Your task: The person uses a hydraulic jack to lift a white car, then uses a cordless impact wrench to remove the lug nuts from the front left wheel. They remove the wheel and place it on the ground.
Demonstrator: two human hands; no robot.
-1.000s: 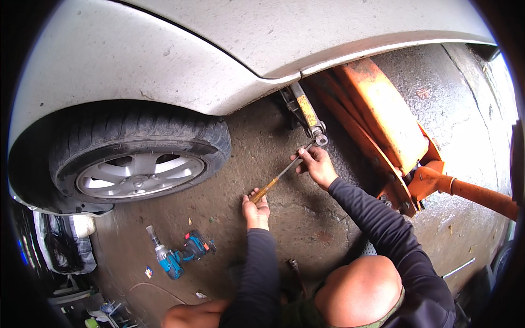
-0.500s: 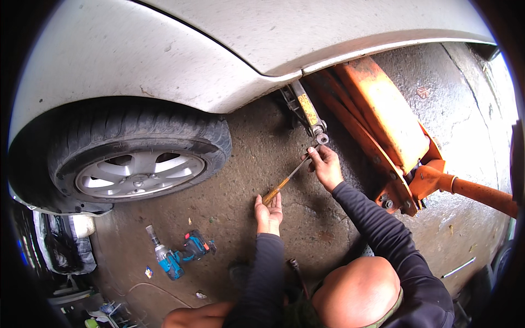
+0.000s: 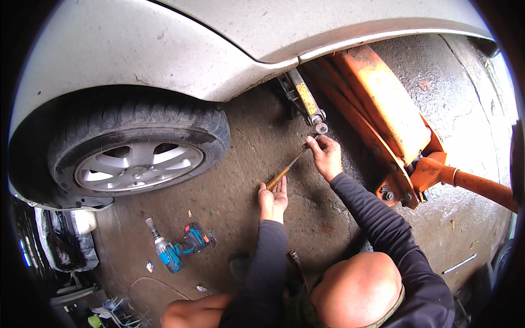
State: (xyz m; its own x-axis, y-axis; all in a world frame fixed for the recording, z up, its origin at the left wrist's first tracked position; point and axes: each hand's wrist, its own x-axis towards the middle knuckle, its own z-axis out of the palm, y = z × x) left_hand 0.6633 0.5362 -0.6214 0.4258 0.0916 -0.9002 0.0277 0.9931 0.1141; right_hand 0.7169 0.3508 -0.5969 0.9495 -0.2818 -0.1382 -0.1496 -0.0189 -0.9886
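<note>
Down on the stained concrete floor (image 3: 240, 164), a thin metal rod (image 3: 289, 168) with a yellowish handle end is being held between two bare hands. Its far tip is being pinched by the right hand (image 3: 326, 157), whose fingers are closed narrowly around it right at the screw end of a small scissor jack (image 3: 304, 101); that jack is being pressed up under the sill of a silver car (image 3: 164, 49). The handle end of the rod is being cradled by the left hand (image 3: 273, 198), palm up and fingers loosely curled, so the rod is lying slanted from lower left to upper right, just above the floor. An orange floor jack (image 3: 383, 109) is being kept just beside the right hand, its long handle (image 3: 481, 186) running off to the right. The front wheel (image 3: 136, 158) is resting well apart to the left, and a blue power wrench (image 3: 169, 251) is lying on the floor below it.
</note>
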